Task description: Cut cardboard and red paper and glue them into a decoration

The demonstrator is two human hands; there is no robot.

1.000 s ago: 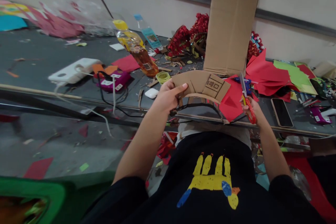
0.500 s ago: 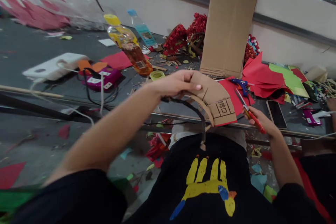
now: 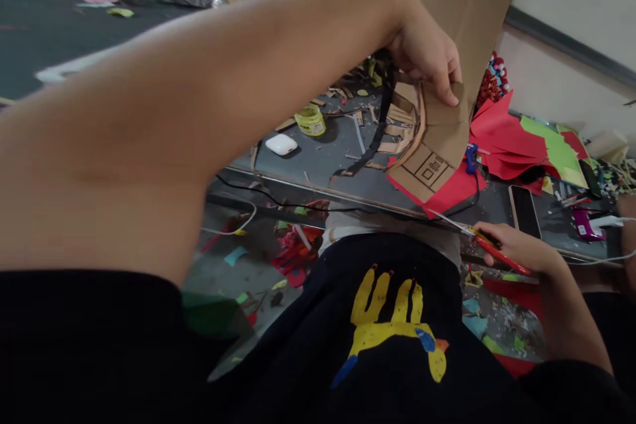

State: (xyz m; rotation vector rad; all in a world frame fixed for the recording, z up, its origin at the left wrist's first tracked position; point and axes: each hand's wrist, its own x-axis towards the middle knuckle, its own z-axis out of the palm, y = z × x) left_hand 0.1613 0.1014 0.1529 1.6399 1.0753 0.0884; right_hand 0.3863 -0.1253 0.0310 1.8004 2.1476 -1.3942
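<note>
— Head view first. Left hand (image 3: 428, 56)?
— Raised high, arm stretched right across the picture. Fingers pinched tight on the top edge of a curved cardboard piece (image 3: 431, 149).
— And the cardboard?
— Hanging down from those fingers, up in the air above the table (image 3: 328, 152). Printed black box near its bottom end. Red paper (image 3: 450, 189) stuck along its lower edge. A black strip (image 3: 373, 139) dangling just left of it, below the hand.
— Right hand (image 3: 511, 250)?
— Low down, well below and to the right of the left hand, near the lap. Closed around the red handles of scissors (image 3: 477, 238). Blades pointing up and left toward the cardboard, not touching it. Open or shut blades: cannot tell.
— Around the hands?
— Tall brown cardboard sheet (image 3: 472, 6) just behind the left hand. Red and green paper sheets (image 3: 521, 139) to its right. Phone (image 3: 524, 211) flat on the table just above the right hand. Yellow tape roll (image 3: 311, 120) and a white earbud case (image 3: 281, 144) below the left arm. Paper scraps all over the floor.
</note>
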